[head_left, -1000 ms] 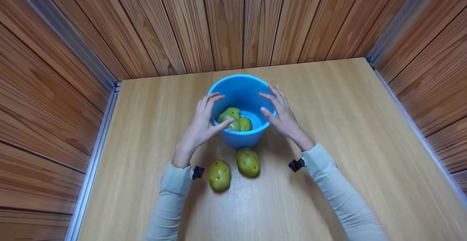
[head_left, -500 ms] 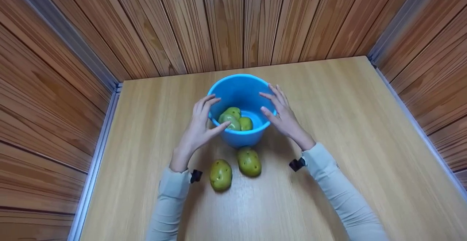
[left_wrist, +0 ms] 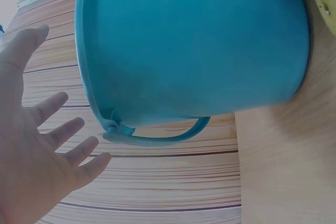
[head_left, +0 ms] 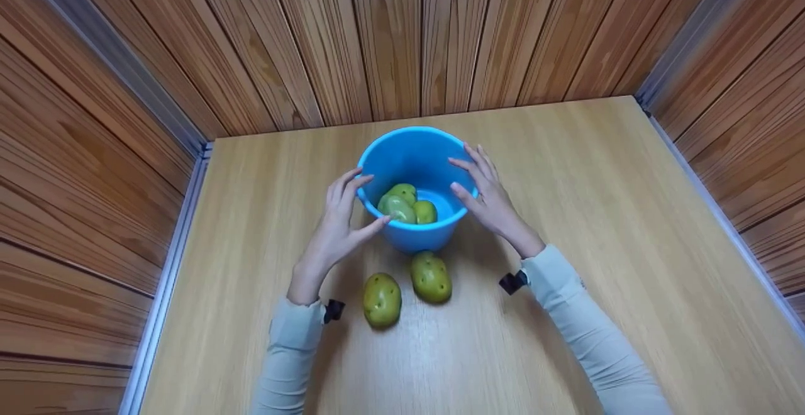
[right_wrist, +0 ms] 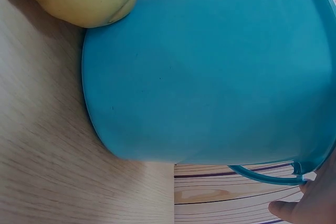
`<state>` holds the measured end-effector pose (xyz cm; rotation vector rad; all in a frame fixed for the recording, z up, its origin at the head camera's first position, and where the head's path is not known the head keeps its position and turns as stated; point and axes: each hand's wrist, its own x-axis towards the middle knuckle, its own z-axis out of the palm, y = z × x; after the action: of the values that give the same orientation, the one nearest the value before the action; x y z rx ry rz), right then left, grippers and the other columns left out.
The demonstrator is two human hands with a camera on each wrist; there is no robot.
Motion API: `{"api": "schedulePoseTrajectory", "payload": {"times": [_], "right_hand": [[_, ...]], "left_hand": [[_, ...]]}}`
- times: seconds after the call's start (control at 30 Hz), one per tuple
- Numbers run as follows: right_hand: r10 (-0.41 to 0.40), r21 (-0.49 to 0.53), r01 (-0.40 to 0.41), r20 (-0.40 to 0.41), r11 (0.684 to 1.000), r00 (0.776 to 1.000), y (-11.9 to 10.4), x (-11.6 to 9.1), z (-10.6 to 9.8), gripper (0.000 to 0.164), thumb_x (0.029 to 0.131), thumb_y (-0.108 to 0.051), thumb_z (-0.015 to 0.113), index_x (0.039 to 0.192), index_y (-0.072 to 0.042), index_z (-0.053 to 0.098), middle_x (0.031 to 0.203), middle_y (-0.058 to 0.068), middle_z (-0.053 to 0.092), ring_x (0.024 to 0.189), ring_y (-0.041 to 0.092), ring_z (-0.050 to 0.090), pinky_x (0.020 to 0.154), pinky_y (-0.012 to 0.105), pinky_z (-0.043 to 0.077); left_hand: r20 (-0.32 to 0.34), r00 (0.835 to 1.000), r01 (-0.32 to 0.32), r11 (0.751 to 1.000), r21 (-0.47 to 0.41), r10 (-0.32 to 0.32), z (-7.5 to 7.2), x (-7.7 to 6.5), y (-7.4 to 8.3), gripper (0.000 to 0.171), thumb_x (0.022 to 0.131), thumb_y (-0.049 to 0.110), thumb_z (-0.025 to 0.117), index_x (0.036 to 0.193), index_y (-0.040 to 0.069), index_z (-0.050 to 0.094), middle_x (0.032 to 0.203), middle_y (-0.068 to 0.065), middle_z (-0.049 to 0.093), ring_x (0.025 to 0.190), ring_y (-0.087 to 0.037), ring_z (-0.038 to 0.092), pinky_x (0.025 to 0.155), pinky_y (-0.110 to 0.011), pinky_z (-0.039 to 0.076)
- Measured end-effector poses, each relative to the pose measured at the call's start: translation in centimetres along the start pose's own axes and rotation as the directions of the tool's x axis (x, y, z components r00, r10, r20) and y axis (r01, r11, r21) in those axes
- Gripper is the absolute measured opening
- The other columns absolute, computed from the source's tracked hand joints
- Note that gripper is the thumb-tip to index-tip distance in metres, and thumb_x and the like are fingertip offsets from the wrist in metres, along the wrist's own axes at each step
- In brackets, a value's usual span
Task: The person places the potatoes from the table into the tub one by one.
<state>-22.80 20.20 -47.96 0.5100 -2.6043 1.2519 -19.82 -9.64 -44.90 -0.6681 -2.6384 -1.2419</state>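
A blue bucket (head_left: 418,236) stands upright on the table, with three greenish potatoes (head_left: 398,209) visible inside, gathered at its left. Two more potatoes, a left one (head_left: 382,300) and a right one (head_left: 431,278), lie on the table in front of it. My left hand (head_left: 333,226) hovers at the bucket's left rim, its fingers spread and holding nothing; the left wrist view shows this hand (left_wrist: 39,145) apart from the wall. At the right rim is my right hand (head_left: 494,201), fingers spread and loosely bent. Whether it touches the rim I cannot tell.
A curved blue handle (left_wrist: 168,139) hangs at the bucket's side in the left wrist view. The wooden table (head_left: 629,214) is bounded by plank walls (head_left: 390,38) at the back and both sides, with metal rails (head_left: 170,264) along the side edges.
My left hand has drawn back leftward and toward me, its thumb moving from over the bucket's opening to the near rim. The right hand has hardly moved. The potatoes stay in place.
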Motion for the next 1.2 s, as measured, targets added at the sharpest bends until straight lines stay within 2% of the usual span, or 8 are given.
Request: {"api": "schedulePoseTrajectory", "payload": {"times": [0.5,0.67,0.83,1.2], "right_hand": [[-0.004,0.009,0.004,0.009,1.000,1.000,0.1,0.0,0.0,0.049,0.092,-0.047,0.049,0.138,-0.032,0.040,0.155,-0.005,0.014,0.143,0.019,-0.001,0.106,0.064,0.016],[-0.004,0.016,0.004,0.010,1.000,1.000,0.0,0.1,0.0,0.050,0.092,-0.047,0.049,0.138,-0.031,0.041,0.155,-0.004,0.014,0.143,0.021,-0.001,0.106,0.065,0.016],[-0.001,0.012,0.001,0.004,1.000,1.000,0.0,0.0,0.0,0.049,0.092,-0.046,0.048,0.139,-0.033,0.040,0.155,-0.005,0.014,0.143,0.020,-0.001,0.107,0.063,0.015],[0.004,0.011,-0.004,0.001,1.000,1.000,0.0,-0.1,0.0,0.048,0.093,-0.046,0.048,0.138,-0.034,0.040,0.155,-0.006,0.014,0.143,0.020,-0.001,0.106,0.063,0.016]], "left_hand": [[-0.020,1.000,0.012,1.000,0.001,-0.012,-0.1,-1.6,-0.7,0.071,0.080,0.054,0.064,0.140,0.030,0.035,0.150,0.000,0.023,0.136,-0.019,0.020,0.101,-0.054,0.035],[-0.027,0.999,0.020,1.000,0.010,-0.019,0.0,-2.2,-1.0,0.073,0.080,0.053,0.063,0.140,0.023,0.036,0.150,0.002,0.023,0.136,-0.021,0.019,0.101,-0.056,0.034],[-0.030,0.999,0.020,1.000,0.016,-0.020,0.1,-2.7,-1.4,0.073,0.080,0.053,0.063,0.140,0.020,0.037,0.149,0.000,0.024,0.136,-0.021,0.021,0.101,-0.055,0.036],[-0.021,0.999,0.035,0.999,0.004,-0.035,0.5,-3.2,-1.6,0.072,0.080,0.053,0.064,0.140,0.026,0.035,0.149,0.000,0.024,0.136,-0.021,0.020,0.100,-0.057,0.035]]}}
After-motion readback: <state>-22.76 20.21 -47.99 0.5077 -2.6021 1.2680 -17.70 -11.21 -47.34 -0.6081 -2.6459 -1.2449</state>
